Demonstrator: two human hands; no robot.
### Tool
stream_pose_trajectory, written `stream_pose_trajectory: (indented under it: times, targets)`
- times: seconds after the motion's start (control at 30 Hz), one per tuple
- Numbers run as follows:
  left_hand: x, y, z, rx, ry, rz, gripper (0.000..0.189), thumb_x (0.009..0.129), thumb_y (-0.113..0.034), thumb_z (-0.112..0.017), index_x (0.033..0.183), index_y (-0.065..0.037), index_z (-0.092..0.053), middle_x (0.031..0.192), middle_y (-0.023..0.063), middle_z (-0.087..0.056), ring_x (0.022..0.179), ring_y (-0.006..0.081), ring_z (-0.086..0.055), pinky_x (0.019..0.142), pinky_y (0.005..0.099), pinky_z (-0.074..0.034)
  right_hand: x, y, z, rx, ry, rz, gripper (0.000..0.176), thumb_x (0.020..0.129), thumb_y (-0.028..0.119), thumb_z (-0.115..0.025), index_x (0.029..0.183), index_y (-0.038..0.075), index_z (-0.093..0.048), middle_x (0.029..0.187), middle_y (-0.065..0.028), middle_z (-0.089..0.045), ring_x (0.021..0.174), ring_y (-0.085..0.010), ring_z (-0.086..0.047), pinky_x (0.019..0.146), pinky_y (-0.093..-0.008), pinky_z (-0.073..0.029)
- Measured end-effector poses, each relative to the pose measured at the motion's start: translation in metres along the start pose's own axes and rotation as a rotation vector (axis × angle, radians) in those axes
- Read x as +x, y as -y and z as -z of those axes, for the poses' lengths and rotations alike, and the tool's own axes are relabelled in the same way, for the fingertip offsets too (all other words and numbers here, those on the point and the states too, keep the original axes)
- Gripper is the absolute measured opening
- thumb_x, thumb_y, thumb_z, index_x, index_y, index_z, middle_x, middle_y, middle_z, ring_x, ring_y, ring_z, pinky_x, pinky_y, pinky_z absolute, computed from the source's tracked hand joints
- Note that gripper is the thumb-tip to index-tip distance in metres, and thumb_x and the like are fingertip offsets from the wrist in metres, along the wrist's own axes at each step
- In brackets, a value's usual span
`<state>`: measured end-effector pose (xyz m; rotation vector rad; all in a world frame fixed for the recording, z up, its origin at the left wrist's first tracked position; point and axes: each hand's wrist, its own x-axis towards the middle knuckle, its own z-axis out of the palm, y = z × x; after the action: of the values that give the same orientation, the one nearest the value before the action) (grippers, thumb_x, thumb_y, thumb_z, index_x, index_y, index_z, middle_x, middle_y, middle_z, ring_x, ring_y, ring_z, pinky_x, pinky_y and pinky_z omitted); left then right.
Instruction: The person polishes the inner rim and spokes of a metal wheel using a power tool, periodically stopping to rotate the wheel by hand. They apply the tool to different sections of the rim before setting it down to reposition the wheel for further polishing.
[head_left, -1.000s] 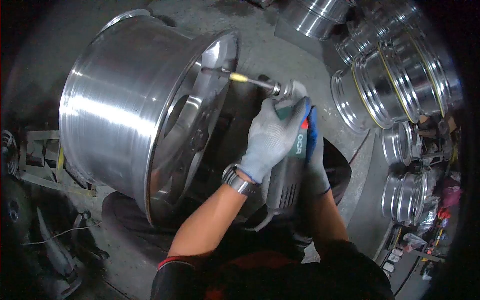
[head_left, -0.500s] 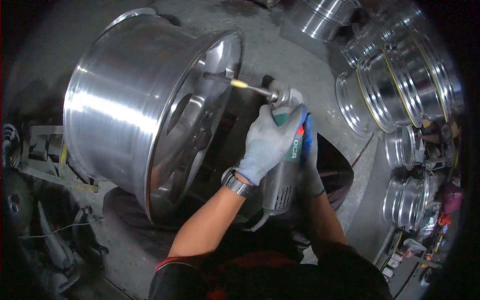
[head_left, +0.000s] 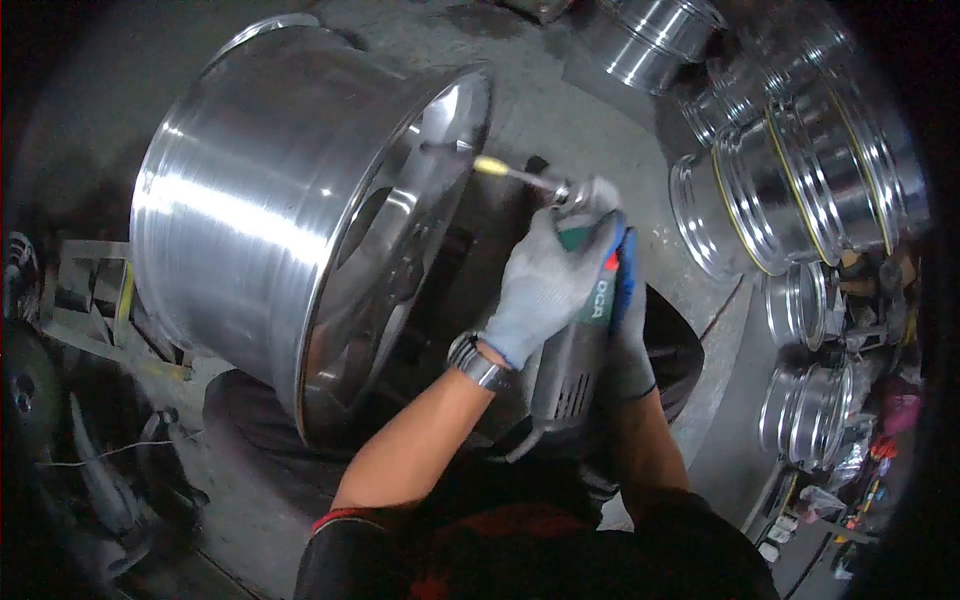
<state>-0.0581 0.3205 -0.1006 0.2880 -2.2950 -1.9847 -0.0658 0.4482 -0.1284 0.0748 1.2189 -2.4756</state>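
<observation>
A grey and green power tool (head_left: 570, 375) is held in both gloved hands. My left hand (head_left: 555, 275), with a metal watch at its wrist, wraps round the tool's upper body. On the tool's right side, my right hand (head_left: 628, 320) is closed round it, partly hidden behind the body. A shaft with a yellow sleeve (head_left: 491, 166) extends from the tool head toward the wheel, and its dark, blurred tip lies over a spoke. The large silver wheel (head_left: 240, 190) stands on its tread side between my legs, spoked face turned right.
Stacked shiny rims (head_left: 800, 180) stand at the right, with another rim (head_left: 660, 40) at the top. A metal frame (head_left: 90, 300) sits at the left. A cable (head_left: 120, 457) crosses the lower left floor. Assorted small items lie at the lower right.
The tool and both hands have shifted slightly right in view. The shaft's dark tip has also moved a little right along the wheel face. Both hands keep their hold.
</observation>
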Motion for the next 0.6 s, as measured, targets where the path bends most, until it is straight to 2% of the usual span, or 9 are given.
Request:
stream_pose_trajectory:
  times: [0.07, 0.13, 0.17, 0.2, 0.27, 0.37, 0.4, 0.5, 0.6]
  targets:
    - [0.012, -0.015, 0.003, 0.027, 0.01, -0.035, 0.071, 0.09, -0.058, -0.066, 0.117, 0.007, -0.057, 0.105, 0.03, -0.068, 0.104, 0.0442, -0.067, 0.091, 0.0461, -0.053, 0.003, 0.014, -0.014, -0.178, -0.136, 0.128, 0.057, 0.106, 0.051, -0.044, 0.141, 0.007, -0.049, 0.126, -0.0087, -0.062, 0.113, -0.0188, -0.063, 0.099, -0.0346, -0.051]
    - [0.021, -0.022, 0.003, 0.07, 0.081, -0.107, 0.06, 0.095, -0.051, -0.064, 0.116, 0.006, -0.059, 0.108, 0.0297, -0.068, 0.109, 0.0423, -0.066, 0.09, 0.0447, -0.053, 0.008, 0.02, -0.016, -0.097, -0.117, 0.124, 0.057, 0.107, 0.051, -0.042, 0.141, 0.007, -0.049, 0.128, -0.0089, -0.062, 0.114, -0.0188, -0.063, 0.099, -0.0345, -0.051]
    - [0.023, -0.025, 0.004, 0.1, 0.098, -0.1, 0.057, 0.097, -0.047, -0.064, 0.117, 0.006, -0.059, 0.106, 0.0275, -0.069, 0.106, 0.0373, -0.069, 0.09, 0.0425, -0.053, 0.006, 0.024, -0.02, -0.151, -0.119, 0.151, 0.056, 0.107, 0.051, -0.042, 0.141, 0.007, -0.05, 0.129, -0.0088, -0.061, 0.115, -0.0188, -0.062, 0.099, -0.0343, -0.051]
    - [0.021, -0.023, 0.005, 0.099, 0.098, -0.1, 0.057, 0.097, -0.047, -0.064, 0.117, 0.006, -0.059, 0.106, 0.0275, -0.069, 0.106, 0.0373, -0.069, 0.09, 0.0425, -0.053, 0.006, 0.025, -0.022, -0.205, -0.121, 0.179, 0.056, 0.107, 0.05, -0.042, 0.141, 0.007, -0.05, 0.13, -0.0087, -0.061, 0.116, -0.0188, -0.062, 0.1, -0.034, -0.051]
    - [0.012, -0.017, 0.007, -0.176, 0.128, -0.243, 0.051, 0.098, -0.041, -0.064, 0.118, 0.005, -0.059, 0.106, 0.0241, -0.069, 0.104, 0.0293, -0.069, 0.09, 0.0395, -0.052, 0.002, 0.017, -0.012, -0.211, -0.14, 0.183, 0.055, 0.107, 0.049, -0.043, 0.141, 0.006, -0.05, 0.132, -0.0089, -0.06, 0.118, -0.0184, -0.061, 0.099, -0.0336, -0.051]
    - [-0.002, -0.006, 0.004, -0.276, 0.092, -0.251, 0.044, 0.099, -0.035, -0.066, 0.116, 0.005, -0.059, 0.105, 0.0214, -0.069, 0.104, 0.0235, -0.068, 0.091, 0.0373, -0.05, -0.009, 0.01, -0.009, -0.316, -0.186, 0.193, 0.055, 0.107, 0.048, -0.043, 0.141, 0.005, -0.051, 0.134, -0.0093, -0.059, 0.119, -0.0176, -0.06, 0.099, -0.0329, -0.05]
    - [-0.004, -0.006, 0.004, -0.278, 0.091, -0.248, 0.044, 0.099, -0.035, -0.066, 0.116, 0.005, -0.059, 0.105, 0.0214, -0.069, 0.104, 0.0235, -0.068, 0.091, 0.0373, -0.05, -0.011, 0.009, -0.009, -0.414, -0.214, 0.198, 0.055, 0.108, 0.047, -0.044, 0.141, 0.004, -0.051, 0.135, -0.0095, -0.058, 0.119, -0.0171, -0.06, 0.098, -0.0325, -0.05]
    - [-0.008, -0.007, 0.006, -0.18, 0.085, -0.108, 0.043, 0.098, -0.034, -0.066, 0.116, 0.004, -0.059, 0.107, 0.0213, -0.068, 0.107, 0.0247, -0.067, 0.092, 0.0371, -0.049, -0.008, 0.004, -0.001, -0.338, -0.199, 0.231, 0.055, 0.108, 0.045, -0.043, 0.143, 0.003, -0.05, 0.136, -0.0106, -0.058, 0.12, -0.0167, -0.059, 0.099, -0.0326, -0.049]
    - [0.001, -0.007, 0.009, -0.202, 0.103, -0.257, 0.044, 0.098, -0.034, -0.066, 0.117, 0.004, -0.059, 0.108, 0.021, -0.068, 0.106, 0.0252, -0.067, 0.093, 0.0368, -0.049, -0.007, 0.012, -0.005, -0.307, -0.225, 0.167, 0.056, 0.109, 0.044, -0.043, 0.145, 0.001, -0.048, 0.136, -0.0114, -0.058, 0.121, -0.0174, -0.059, 0.103, -0.0332, -0.047]
